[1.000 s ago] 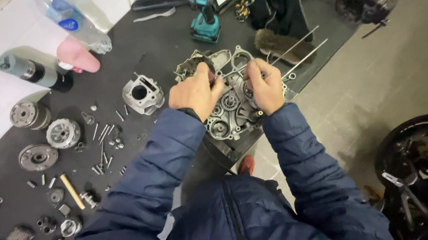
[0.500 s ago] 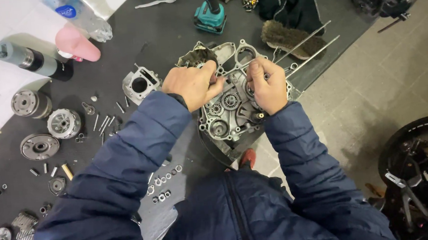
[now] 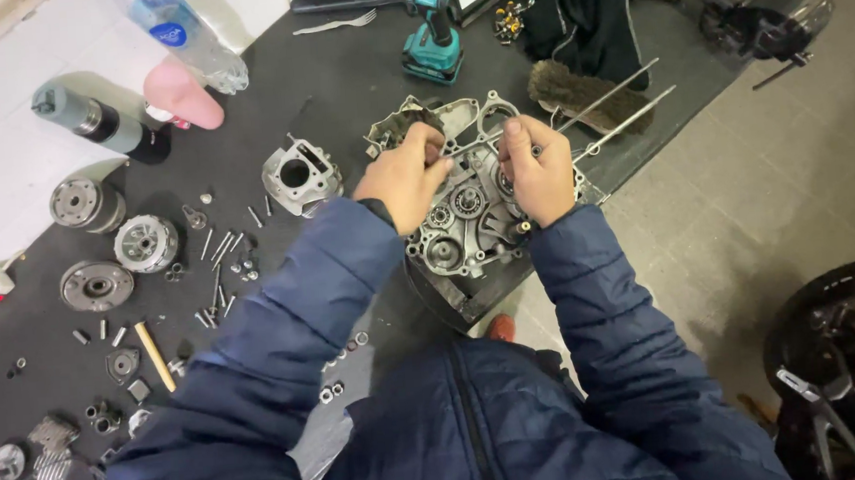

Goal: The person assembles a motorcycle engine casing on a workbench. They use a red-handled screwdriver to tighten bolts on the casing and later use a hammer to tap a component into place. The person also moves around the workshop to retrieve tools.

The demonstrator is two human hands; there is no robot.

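A grey aluminium engine crankcase [image 3: 457, 236] with gears and bearings lies open on the dark mat. Both my hands rest on its upper half. My left hand [image 3: 405, 176] is curled, its fingertips pinching a thin silvery metal part [image 3: 468, 148] that runs across to my right hand [image 3: 540, 169]. My right hand's fingers are closed on the other end of that part, just below the case's top rim. My fingers hide most of the part.
A cylinder block [image 3: 300, 175] stands left of the case, with loose bolts [image 3: 218, 255] and clutch parts [image 3: 145, 243] further left. Two long studs [image 3: 619, 106], a brush [image 3: 567, 85], a teal cordless drill [image 3: 434, 39] and a black cloth [image 3: 582, 9] lie behind. A wheel [image 3: 846, 341] stands on the floor at right.
Both hands have stayed on the crankcase, fingers working close together at its top. The view has shifted slightly, and the left hand has edged towards the right one.
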